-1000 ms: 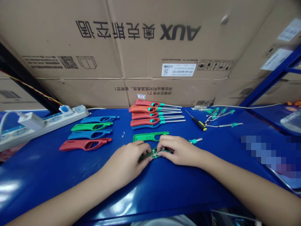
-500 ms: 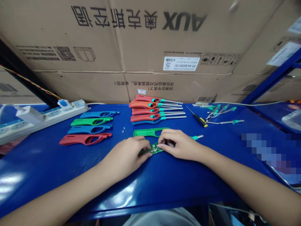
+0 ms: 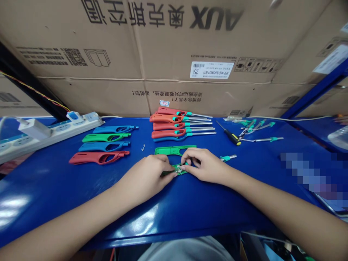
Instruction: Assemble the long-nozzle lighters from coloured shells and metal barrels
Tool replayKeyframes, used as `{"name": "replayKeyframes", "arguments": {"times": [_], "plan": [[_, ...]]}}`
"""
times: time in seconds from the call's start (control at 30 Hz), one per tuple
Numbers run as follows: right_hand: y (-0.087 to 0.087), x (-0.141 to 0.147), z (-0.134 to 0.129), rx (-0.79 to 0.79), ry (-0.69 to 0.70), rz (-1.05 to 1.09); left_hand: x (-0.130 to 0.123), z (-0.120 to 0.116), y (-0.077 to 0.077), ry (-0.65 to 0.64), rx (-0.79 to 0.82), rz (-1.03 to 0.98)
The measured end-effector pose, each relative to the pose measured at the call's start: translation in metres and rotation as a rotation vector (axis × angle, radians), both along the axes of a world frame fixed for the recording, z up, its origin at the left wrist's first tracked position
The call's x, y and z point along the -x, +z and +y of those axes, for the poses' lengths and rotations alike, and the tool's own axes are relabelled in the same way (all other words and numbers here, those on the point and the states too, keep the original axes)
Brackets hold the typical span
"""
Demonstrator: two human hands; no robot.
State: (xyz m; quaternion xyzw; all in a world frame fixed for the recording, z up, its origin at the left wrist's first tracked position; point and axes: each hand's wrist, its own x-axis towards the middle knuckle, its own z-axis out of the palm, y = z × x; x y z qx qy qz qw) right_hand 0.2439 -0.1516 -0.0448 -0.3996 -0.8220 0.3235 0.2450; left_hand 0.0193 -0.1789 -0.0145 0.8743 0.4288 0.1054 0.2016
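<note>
A green lighter half-shell [image 3: 178, 169] with small parts inside lies between my hands at the middle of the blue table. My left hand [image 3: 156, 170] is closed around its left end, thumb and fingers gripping the edges. My right hand [image 3: 199, 165] pinches at small parts inside the shell near its middle; what exactly its fingertips hold is too small to make out. Just behind lies the other green half-shell [image 3: 165, 150], partly covered by my right hand. A metal lighter nozzle with a teal collar [image 3: 227, 158] shows beyond my right hand.
Red and blue lighters [image 3: 168, 134] are stacked at the back. Several coloured lighter shells [image 3: 99, 157] lie at left beside a power strip [image 3: 59, 128]. A screwdriver [image 3: 232, 137] and loose nozzles with wires [image 3: 258, 127] lie at right. A cardboard box [image 3: 122, 94] stands behind.
My left fingers have closed in tighter on the shell's left end, covering more of it. My right fingertips have shifted slightly within the shell. The view has moved a little.
</note>
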Motion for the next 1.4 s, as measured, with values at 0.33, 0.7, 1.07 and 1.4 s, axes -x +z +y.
{"name": "replayKeyframes", "arguments": {"times": [0.33,0.7,1.07,1.4], "plan": [[0.0003,-0.0010,-0.0005,-0.003,-0.005,-0.009,0.0011,0.0055,0.0023,-0.060,0.017,-0.008],[0.0015,-0.0004,-0.0023,0.011,-0.019,-0.001,-0.0007,0.0054,0.0001,-0.029,0.035,-0.032],[0.0006,-0.0010,-0.0019,0.013,-0.022,0.014,-0.0046,0.0047,0.0008,0.023,0.042,-0.075],[-0.0006,-0.0028,-0.0011,-0.032,0.013,-0.010,-0.0043,0.0038,0.0011,0.051,0.054,-0.100]]}}
